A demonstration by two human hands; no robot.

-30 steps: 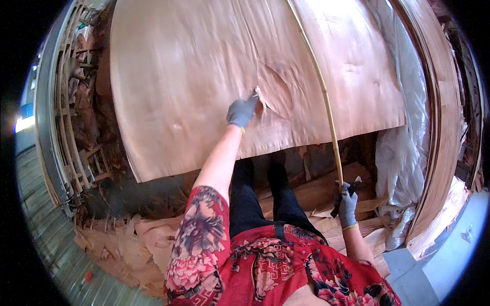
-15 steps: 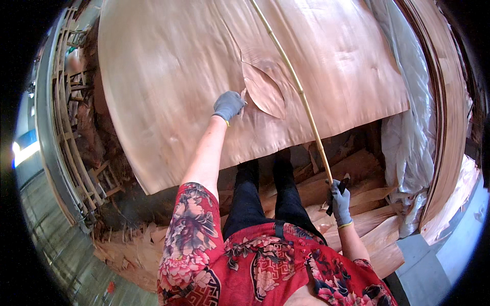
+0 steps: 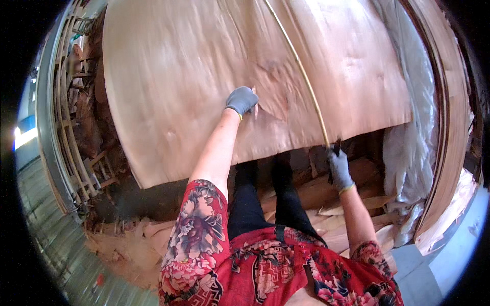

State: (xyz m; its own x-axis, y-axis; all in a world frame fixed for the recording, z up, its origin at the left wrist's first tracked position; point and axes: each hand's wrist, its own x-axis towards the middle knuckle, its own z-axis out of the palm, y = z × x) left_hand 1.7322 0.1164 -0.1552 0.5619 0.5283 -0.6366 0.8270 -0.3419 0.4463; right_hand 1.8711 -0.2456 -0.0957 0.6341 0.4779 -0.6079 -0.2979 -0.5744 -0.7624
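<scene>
A large tan wood veneer sheet (image 3: 168,102) spreads in front of me, its near edge above my legs. My left hand (image 3: 241,100), in a grey glove, is closed in a pinch on a small veneer scrap (image 3: 255,106) over the sheet. Just right of it is a darker, leaf-shaped patch (image 3: 275,102) in the veneer, blurred at its edges. My right hand (image 3: 341,169), also gloved, is wrapped round the near end of a long, thin bamboo stick (image 3: 306,79) that slants across the sheet. A dark, narrow tool (image 3: 337,147) sticks out of the same grip; its kind is unclear.
Crumpled clear plastic sheeting (image 3: 411,137) hangs along the right, beside a tall veneer stack (image 3: 446,117). A slatted wooden frame (image 3: 64,122) stands at the left. Torn veneer scraps (image 3: 127,250) lie around my legs, and a grey plank floor (image 3: 46,219) shows at lower left.
My left hand has moved right and slightly away with the scrap, nearer the leaf-shaped patch. My right hand has moved forward with the stick and dark tool. The patch's outline looks less distinct.
</scene>
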